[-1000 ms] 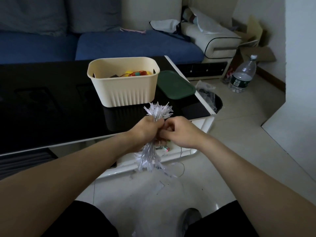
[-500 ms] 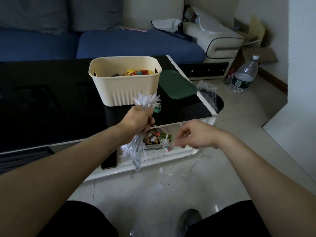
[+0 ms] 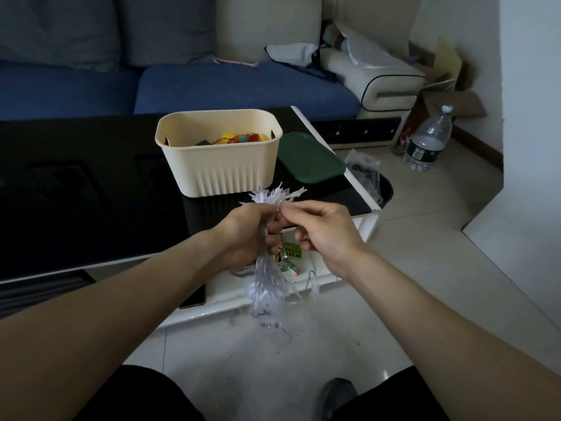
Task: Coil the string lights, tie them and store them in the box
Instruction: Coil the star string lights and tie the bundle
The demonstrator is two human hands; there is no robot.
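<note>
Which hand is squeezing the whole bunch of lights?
The left hand. Its fingers wrap round the middle of the white bundle of string lights, while the right hand only pinches at the bundle's top with its fingers.

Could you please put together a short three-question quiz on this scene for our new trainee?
1. True or false: the string lights already lie in the cream box.
2. Which hand grips the bundle round its middle? A) left hand B) right hand
3. Fill in: the green lid lies on the black table to the ___ of the box, as the camera sees it.

Key
1. False: they are held in front of the box, above the table's edge.
2. A; the right hand's fingers pinch at the top of the bundle.
3. right
</note>
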